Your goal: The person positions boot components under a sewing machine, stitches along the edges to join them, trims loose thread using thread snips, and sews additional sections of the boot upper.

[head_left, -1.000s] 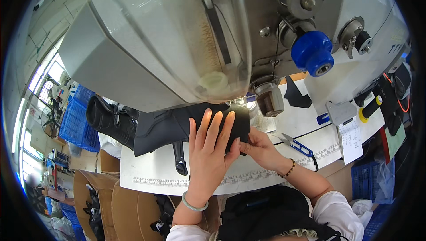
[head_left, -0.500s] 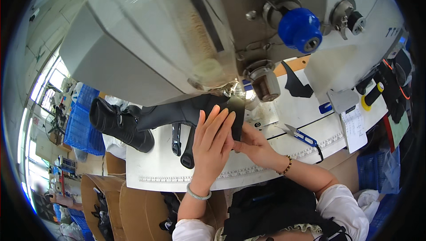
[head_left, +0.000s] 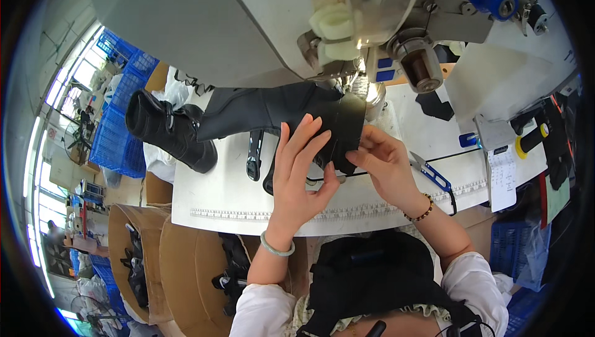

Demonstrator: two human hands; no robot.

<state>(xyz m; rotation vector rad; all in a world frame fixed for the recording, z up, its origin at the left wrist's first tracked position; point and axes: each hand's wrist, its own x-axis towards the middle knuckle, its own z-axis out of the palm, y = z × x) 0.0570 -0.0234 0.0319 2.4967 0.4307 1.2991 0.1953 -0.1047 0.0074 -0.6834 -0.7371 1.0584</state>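
Observation:
A black boot-upper piece [head_left: 248, 110], leather-like and smooth, runs under the lit needle area of a sewing machine [head_left: 186, 21], and its near right part hangs toward me. My left hand [head_left: 300, 179] rests on its front edge with fingers stretched out and the thumb apart. At the right edge my right hand [head_left: 387, 166] pinches the piece between thumb and fingers. A thin line of stitching shows on the part between my hands. The exact contact under the fingertips is hidden.
A finished-looking black boot [head_left: 170, 129] stands to the left. Blue-handled thread snips [head_left: 434, 176] lie right of my right hand. Beyond them are a yellow-ended thread spool [head_left: 532, 140] and a paper slip [head_left: 501, 176]. Cardboard boxes [head_left: 180, 269] stand below the white table [head_left: 204, 194].
My right hand has moved from beneath the piece to its right edge. My left hand has spread its thumb away from the fingers. The whole view has shifted, showing more of the needle area.

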